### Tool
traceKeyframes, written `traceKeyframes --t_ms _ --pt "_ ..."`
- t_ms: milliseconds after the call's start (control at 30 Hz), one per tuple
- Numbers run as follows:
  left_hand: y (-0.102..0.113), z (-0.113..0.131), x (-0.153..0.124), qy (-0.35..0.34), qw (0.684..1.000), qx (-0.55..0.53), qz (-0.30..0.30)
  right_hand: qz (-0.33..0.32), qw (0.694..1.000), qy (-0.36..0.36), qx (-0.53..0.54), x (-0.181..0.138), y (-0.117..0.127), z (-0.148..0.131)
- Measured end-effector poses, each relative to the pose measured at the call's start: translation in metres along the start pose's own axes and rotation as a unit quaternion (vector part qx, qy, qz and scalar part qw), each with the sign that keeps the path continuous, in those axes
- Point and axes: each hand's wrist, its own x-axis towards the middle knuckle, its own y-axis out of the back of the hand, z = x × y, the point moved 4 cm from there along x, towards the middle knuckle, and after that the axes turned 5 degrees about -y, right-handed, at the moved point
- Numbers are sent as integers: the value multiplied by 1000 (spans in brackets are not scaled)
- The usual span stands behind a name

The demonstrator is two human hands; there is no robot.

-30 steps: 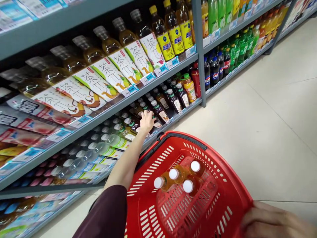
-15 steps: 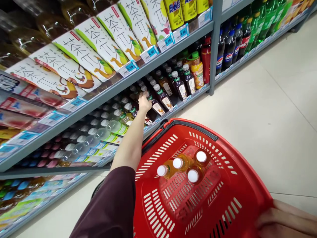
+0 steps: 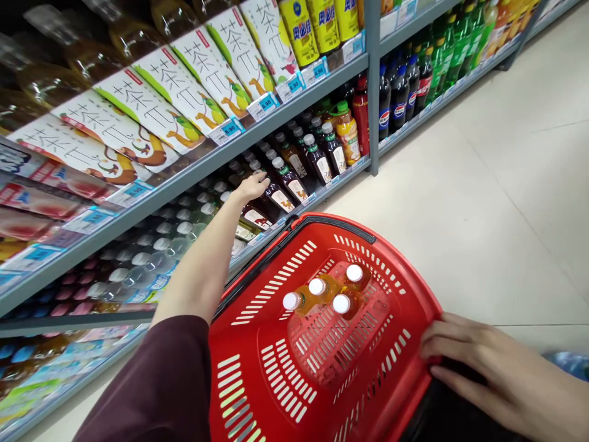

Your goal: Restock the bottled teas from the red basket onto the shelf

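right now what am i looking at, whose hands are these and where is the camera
There is no machine here: a camera worn on a person's head looks down at their own two hands in a shop aisle. The left hand reaches open to the dark bottles on a low shelf. The right hand lies on the rim of a red basket holding four white-capped bottles of amber drink. Whether it grips the rim cannot be seen.
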Motion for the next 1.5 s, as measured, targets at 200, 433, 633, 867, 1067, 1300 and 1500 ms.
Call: traceKeyframes --t_ms 200,433,633,867,1067,1300,1500 --pt "48 70 -74 -154 986 58 -27 -12 970 58 -235 3 -14 -23" --pt "62 107 -215 -267 951 119 -97 1 849 113 -517 -11 -58 -51" --pt "13 88 -299 -233 928 134 -259 -12 806 79 -587 -23 -63 -65" --pt "-39 74 -324 -162 932 160 -282 37 788 56 -612 -28 -88 -76" --pt "-73 68 -341 -114 951 169 -231 -5 814 66 -577 -35 -81 -88" --pt "-88 56 -342 8 975 170 -146 -42 822 65 -564 -36 -71 -93" --pt "-93 53 -337 27 981 157 -110 -51 826 61 -558 -37 -70 -94"
